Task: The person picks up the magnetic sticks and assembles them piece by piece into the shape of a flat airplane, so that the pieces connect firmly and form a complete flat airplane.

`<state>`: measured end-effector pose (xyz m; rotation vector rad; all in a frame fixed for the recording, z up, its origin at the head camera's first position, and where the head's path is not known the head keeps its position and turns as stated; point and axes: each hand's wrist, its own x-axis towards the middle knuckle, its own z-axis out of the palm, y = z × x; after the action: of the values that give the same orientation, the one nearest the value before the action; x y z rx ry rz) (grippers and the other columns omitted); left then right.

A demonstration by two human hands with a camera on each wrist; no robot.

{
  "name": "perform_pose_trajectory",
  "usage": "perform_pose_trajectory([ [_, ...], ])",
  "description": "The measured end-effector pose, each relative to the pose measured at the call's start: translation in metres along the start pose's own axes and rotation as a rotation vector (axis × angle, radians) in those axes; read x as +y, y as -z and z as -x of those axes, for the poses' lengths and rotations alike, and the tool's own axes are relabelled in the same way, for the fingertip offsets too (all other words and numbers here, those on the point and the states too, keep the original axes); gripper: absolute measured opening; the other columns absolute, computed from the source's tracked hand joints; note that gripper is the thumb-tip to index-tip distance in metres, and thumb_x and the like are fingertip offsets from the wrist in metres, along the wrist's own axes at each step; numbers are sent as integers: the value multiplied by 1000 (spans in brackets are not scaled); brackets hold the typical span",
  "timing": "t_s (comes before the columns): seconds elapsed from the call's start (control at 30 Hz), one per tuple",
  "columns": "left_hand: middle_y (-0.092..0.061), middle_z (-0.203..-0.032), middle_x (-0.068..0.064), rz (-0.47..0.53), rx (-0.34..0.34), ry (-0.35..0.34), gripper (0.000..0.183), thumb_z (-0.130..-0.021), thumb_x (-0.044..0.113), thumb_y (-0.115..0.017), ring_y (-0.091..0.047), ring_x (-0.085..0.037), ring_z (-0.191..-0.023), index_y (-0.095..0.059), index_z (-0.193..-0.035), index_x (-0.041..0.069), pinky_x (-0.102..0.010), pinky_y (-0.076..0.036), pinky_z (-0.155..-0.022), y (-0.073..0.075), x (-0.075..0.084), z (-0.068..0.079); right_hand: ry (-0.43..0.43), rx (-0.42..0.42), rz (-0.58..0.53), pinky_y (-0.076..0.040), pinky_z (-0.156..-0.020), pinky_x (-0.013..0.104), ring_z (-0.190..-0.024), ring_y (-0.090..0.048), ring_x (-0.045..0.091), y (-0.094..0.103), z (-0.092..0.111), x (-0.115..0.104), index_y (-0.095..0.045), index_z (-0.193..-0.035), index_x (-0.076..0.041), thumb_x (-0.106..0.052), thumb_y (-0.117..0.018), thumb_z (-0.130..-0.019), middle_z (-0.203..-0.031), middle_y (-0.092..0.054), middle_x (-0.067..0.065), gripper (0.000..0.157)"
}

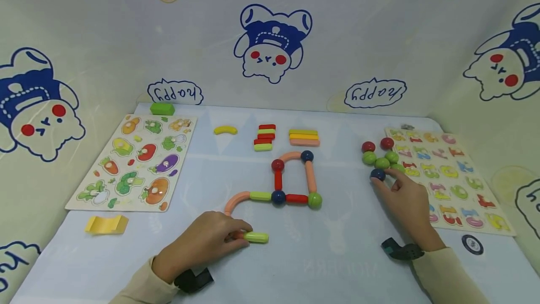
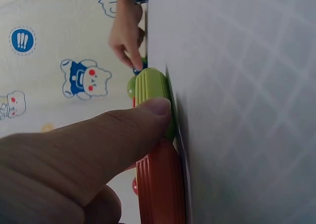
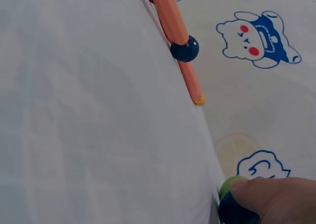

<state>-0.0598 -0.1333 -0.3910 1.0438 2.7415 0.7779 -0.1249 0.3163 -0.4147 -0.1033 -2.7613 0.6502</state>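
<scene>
With left hand (image 1: 205, 237), pinches light-green rod (image 1: 258, 238) pointing right along its long axis; with right hand (image 1: 406, 203), apparently pinches dark-blue ball (image 1: 377, 174).

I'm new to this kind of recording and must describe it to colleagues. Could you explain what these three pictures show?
There is no robot here, just one person's bare left hand and right hand. The wide picture comes from a camera worn on the head; the two close ones from a camera on each wrist. On the table lie two picture boards, a joined shape of sticks and balls, small stacks of sticks and some red and green balls. The left hand pinches a light green stick near a pinkish piece. The right hand holds a dark blue ball beside those balls.
</scene>
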Motion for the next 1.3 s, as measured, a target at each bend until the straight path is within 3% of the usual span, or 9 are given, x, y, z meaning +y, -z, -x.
perform_pose_trajectory([
  [0.2,-59,-72,24,9,-29,18,24,-81,36,-73,-45,7,-55,-72,-102,24,-17,-42,-55,1,0,1,-11,21,-23,-26,-41,28,-51,-39,18,-4,4,-9,-64,-114,-12,-50,-65,-82,-57,-44,2,49],
  [0.4,-54,-68,25,17,-62,32,23,-82,35,-71,-43,5,-53,-71,-103,24,-18,-38,-52,2,-1,4,124,61,-116,-24,-37,26,-43,-35,14,-10,16,-43,-65,-110,-14,-38,-75,-78,-51,-38,-4,41],
  [0.6,-59,-74,25,54,-81,35,25,-83,36,-70,-45,5,-55,-70,-106,25,-19,-41,-56,2,0,1,167,-22,-167,-25,-38,24,-43,-33,10,-15,34,-73,-65,-110,-19,-40,-75,-77,-50,-35,-9,41],
  [0.73,-57,-72,25,55,-77,32,25,-83,36,-70,-44,5,-54,-71,-105,25,-18,-40,-53,1,-1,0,239,-56,-228,-23,-37,23,-41,-30,6,-19,47,-91,-66,-108,-19,-38,-76,-77,-49,-32,-11,38],
  [0.87,-60,-76,25,74,-82,36,25,-83,36,-70,-45,6,-55,-70,-106,25,-18,-41,-54,2,-1,-1,307,-156,-304,-23,-37,21,-40,-29,2,-24,62,-109,-66,-107,-23,-41,-74,-78,-49,-31,-15,35],
  [1.13,-57,-71,25,70,-65,40,25,-82,36,-71,-45,5,-54,-71,-104,24,-17,-40,-52,4,0,-3,324,-438,-386,-26,-40,19,-43,-36,2,-32,86,-136,-64,-109,-34,-54,-67,-78,-49,-34,-16,36],
  [1.3,-55,-68,26,83,-58,49,25,-82,35,-71,-45,4,-54,-71,-104,23,-17,-40,-51,3,2,-2,432,-535,-398,-24,-40,19,-44,-34,-1,-42,93,-147,-63,-110,-33,-53,-65,-81,-51,-33,-17,35],
])
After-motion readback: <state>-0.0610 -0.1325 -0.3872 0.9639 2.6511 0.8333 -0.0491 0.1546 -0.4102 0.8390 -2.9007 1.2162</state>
